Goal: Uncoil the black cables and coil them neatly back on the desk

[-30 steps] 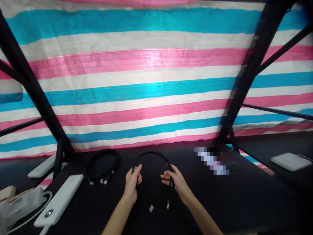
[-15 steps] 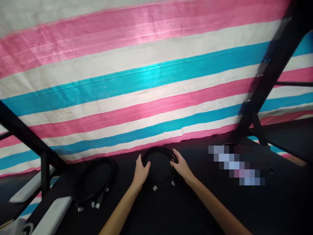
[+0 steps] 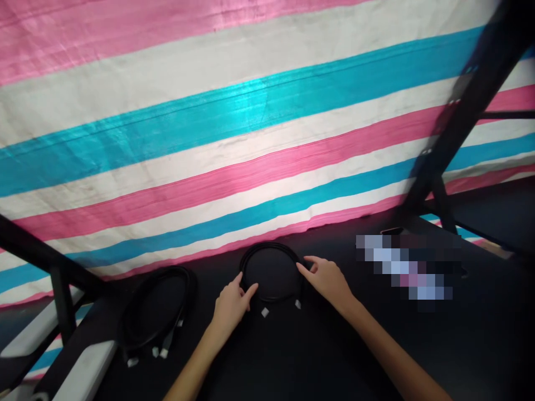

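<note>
A coiled black cable (image 3: pixel 271 245) with pale connectors (image 3: pixel 264 313) at its near side lies flat on the black tabletop (image 3: pixel 267 356). At the coil's left side is my left hand (image 3: pixel 234 301), thumb and forefinger apart around its edge; whether they touch the cable I cannot tell. My right hand (image 3: pixel 328 281) is just outside the coil's right edge, thumb and forefinger apart, its other fingers curled and partly hidden. Further left lies a second coiled black cable (image 3: pixel 191 289), with several pale connector ends toward me.
A pink, white and blue striped sheet (image 3: pixel 251 161) hangs behind the table. Dark metal supports stand at left and right (image 3: pixel 455 128). A white bar-shaped object (image 3: pixel 86 370) is at the lower left. On the right lie a blurred-out patch (image 3: pixel 401 267) and a dark flat object (image 3: pixel 392 231).
My right hand has drawn away to the right from the coil's edge, and my left hand has shifted slightly left and its fingers loosened. The view has tilted down slightly.
</note>
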`<control>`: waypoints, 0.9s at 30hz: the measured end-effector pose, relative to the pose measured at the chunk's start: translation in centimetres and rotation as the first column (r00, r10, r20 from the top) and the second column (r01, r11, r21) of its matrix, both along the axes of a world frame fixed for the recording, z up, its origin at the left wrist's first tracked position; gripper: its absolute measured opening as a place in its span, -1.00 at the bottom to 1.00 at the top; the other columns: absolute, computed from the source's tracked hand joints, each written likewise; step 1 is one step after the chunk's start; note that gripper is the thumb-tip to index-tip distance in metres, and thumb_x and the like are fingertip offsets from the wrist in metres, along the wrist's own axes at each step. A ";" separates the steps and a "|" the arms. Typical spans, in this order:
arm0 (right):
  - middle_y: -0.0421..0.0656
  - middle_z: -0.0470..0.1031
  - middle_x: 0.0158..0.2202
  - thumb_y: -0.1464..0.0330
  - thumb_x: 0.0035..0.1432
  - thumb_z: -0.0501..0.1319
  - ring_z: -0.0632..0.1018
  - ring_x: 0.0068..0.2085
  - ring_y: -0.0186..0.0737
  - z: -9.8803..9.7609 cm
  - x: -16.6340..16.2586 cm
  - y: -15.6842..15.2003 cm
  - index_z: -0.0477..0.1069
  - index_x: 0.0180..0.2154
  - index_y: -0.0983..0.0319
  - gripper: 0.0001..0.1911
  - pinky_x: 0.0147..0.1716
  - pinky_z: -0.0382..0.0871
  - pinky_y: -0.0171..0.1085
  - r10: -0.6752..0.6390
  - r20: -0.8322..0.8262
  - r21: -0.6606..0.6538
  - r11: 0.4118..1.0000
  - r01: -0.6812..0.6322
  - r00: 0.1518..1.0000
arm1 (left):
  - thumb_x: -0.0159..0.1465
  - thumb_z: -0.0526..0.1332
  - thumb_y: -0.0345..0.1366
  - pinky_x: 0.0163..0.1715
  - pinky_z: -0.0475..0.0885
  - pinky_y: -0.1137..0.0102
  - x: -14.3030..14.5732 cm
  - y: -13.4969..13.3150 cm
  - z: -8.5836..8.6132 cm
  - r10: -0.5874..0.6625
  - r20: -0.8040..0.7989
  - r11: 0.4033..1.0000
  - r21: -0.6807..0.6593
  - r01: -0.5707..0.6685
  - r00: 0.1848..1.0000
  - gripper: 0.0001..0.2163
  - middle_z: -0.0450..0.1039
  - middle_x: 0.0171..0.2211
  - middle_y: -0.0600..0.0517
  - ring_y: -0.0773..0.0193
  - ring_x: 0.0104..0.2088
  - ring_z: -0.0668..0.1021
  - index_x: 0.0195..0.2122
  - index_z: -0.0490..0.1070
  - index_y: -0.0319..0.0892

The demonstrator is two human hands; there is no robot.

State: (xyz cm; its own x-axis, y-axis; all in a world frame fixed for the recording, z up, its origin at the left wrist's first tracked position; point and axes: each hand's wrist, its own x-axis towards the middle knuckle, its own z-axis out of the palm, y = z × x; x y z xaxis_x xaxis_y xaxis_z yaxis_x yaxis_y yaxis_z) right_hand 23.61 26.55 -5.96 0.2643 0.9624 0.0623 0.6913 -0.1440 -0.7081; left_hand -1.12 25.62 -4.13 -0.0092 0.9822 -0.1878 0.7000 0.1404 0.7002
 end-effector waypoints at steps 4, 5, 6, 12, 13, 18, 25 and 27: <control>-0.12 0.56 -0.49 0.25 0.09 0.22 0.58 -0.30 -0.11 -0.5 -0.2 0.1 0.52 -0.10 0.33 -0.61 -0.27 0.35 -0.28 0.108 0.041 -0.060 0.993 -0.106 0.993 | 0.17 0.21 -0.17 -0.70 0.20 0.49 0.6 0.1 -1.6 -0.034 0.166 0.999 -0.033 0.040 0.985 -0.27 0.43 -0.69 0.16 0.32 -0.81 0.39 0.29 -0.03 -0.35; -0.13 0.56 -0.50 0.25 0.10 0.20 0.58 -0.29 -0.13 -0.6 -0.3 0.1 0.51 -0.08 0.33 -0.61 -0.26 0.35 -0.30 0.124 0.049 -0.067 0.990 -0.120 0.991 | 0.17 0.22 -0.18 -0.71 0.20 0.50 0.6 0.1 -2.0 -0.036 0.206 0.999 -0.029 0.043 0.978 -0.25 0.42 -0.68 0.17 0.32 -0.80 0.40 0.30 -0.08 -0.34; -0.14 0.56 -0.50 0.25 0.12 0.19 0.58 -0.28 -0.14 -0.6 -0.3 0.1 0.50 -0.06 0.34 -0.60 -0.26 0.35 -0.31 0.133 0.057 -0.073 0.989 -0.129 0.989 | 0.17 0.22 -0.18 -0.72 0.19 0.51 0.6 0.2 -2.3 -0.035 0.235 0.999 -0.024 0.042 0.971 -0.24 0.42 -0.68 0.18 0.33 -0.80 0.40 0.31 -0.11 -0.33; -0.13 0.59 -0.42 0.24 0.14 0.17 0.58 -0.26 -0.12 0.0 -0.5 -0.2 0.48 -0.01 0.26 -0.60 -0.30 0.32 -0.29 0.114 0.110 -0.090 0.990 -0.104 0.987 | 0.22 0.19 -0.22 -0.82 0.08 0.55 0.1 -0.1 -2.1 0.036 0.328 0.987 -0.158 0.017 0.944 -0.18 0.40 -0.72 0.17 0.36 -0.85 0.36 0.33 -0.33 -0.36; -0.13 0.59 -0.41 0.24 0.14 0.17 0.58 -0.25 -0.11 0.1 -0.6 -0.3 0.48 -0.01 0.25 -0.60 -0.31 0.32 -0.28 0.110 0.117 -0.093 0.991 -0.100 0.987 | 0.23 0.17 -0.24 -0.83 0.07 0.56 0.2 -0.2 -1.9 0.046 0.354 0.981 -0.194 0.025 0.934 -0.18 0.40 -0.72 0.16 0.35 -0.85 0.37 0.33 -0.38 -0.37; -0.12 0.58 -0.45 0.25 0.15 0.17 0.57 -0.24 -0.08 0.9 -0.9 -0.6 0.48 -0.03 0.23 -0.63 -0.32 0.29 -0.28 0.135 0.136 -0.120 0.986 -0.119 0.981 | 0.28 0.13 -0.30 -0.81 0.16 0.58 1.1 -0.9 -1.0 0.084 0.433 0.965 -0.260 0.035 0.897 -0.20 0.42 -0.67 0.14 0.31 -0.77 0.47 0.31 -0.50 -0.35; -0.13 0.52 -0.58 0.27 0.16 0.15 0.52 -0.57 -0.24 1.3 -1.1 -1.4 0.46 -0.23 0.30 -0.75 -0.47 0.29 -0.32 0.209 0.073 -0.200 0.961 -0.191 0.975 | 0.22 0.22 -0.24 -0.78 0.24 0.55 1.4 -2.1 -0.1 0.177 0.501 0.949 -0.316 -0.012 0.847 -0.25 0.42 -0.60 0.12 0.30 -0.76 0.48 0.25 -0.26 -0.35; -0.16 0.51 -0.59 0.29 0.18 0.14 0.49 -0.64 -0.29 1.0 -1.1 -1.4 0.43 -0.18 0.32 -0.75 -0.51 0.29 -0.35 0.226 0.018 -0.206 0.954 -0.218 0.974 | 0.19 0.25 -0.22 -0.76 0.27 0.53 1.6 -2.6 0.3 0.184 0.513 0.944 -0.329 -0.006 0.838 -0.24 0.45 -0.55 0.07 0.28 -0.74 0.50 0.25 -0.23 -0.33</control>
